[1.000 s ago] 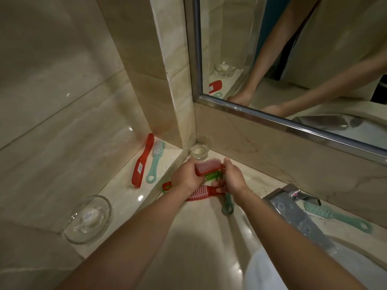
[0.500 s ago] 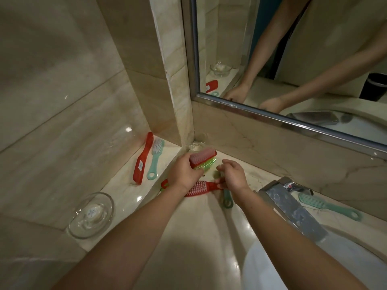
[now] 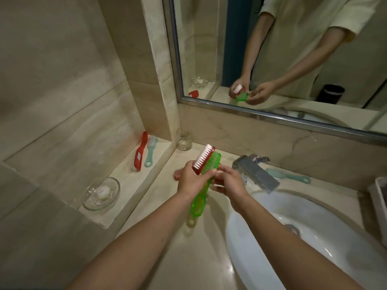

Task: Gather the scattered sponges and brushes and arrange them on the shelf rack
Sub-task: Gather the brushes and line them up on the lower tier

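My left hand (image 3: pixel 191 182) grips two brushes together above the counter: a red brush (image 3: pixel 204 159) with white bristles and a clear green brush (image 3: pixel 210 167) whose handle hangs down. My right hand (image 3: pixel 229 184) pinches the same bundle at the green brush's neck, and a bit of red shows between its fingers. Another red brush (image 3: pixel 178 174) lies on the counter, mostly hidden behind my left hand. A red brush (image 3: pixel 140 151) and a teal brush (image 3: pixel 150 152) lie side by side on the raised ledge (image 3: pixel 125 174). A further teal brush (image 3: pixel 290 176) lies behind the faucet.
A chrome faucet (image 3: pixel 256 172) juts over the white sink (image 3: pixel 303 237) at the right. A drinking glass (image 3: pixel 185 141) stands in the corner. A glass soap dish (image 3: pixel 101 193) sits on the ledge. A mirror (image 3: pixel 282 59) fills the back wall. A white tray's edge (image 3: pixel 380 199) shows far right.
Both hands have risen from the counter with the red and green brushes. The green brush's handle now hangs free. The head has tilted back, showing more of the sink.
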`<state>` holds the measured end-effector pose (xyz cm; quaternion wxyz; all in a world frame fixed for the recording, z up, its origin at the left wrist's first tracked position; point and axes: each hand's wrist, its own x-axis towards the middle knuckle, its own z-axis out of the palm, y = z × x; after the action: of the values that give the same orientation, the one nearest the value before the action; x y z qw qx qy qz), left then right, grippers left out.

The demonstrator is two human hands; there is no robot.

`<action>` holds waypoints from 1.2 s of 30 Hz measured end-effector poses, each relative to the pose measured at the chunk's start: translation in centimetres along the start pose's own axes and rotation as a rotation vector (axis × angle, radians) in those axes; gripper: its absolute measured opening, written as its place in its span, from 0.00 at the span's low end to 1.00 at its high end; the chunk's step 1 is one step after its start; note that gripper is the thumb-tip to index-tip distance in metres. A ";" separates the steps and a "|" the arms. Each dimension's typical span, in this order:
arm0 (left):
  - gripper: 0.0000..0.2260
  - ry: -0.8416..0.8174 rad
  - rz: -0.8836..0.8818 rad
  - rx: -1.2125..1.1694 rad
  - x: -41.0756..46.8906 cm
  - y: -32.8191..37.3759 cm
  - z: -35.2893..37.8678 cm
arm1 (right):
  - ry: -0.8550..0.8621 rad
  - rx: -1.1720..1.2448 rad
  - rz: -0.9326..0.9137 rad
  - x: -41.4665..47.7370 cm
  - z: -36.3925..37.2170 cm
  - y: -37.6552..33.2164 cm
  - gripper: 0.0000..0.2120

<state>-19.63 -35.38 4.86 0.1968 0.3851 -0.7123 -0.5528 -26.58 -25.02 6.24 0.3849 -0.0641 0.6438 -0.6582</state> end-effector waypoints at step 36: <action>0.11 -0.440 -0.110 -0.178 -29.4 8.6 34.3 | 0.515 0.045 -0.096 -25.2 -40.3 3.2 0.18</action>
<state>-28.31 9.74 6.55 0.0394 0.2748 -0.6645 -0.6938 -31.06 22.35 7.15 0.1778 0.0838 0.7019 -0.6846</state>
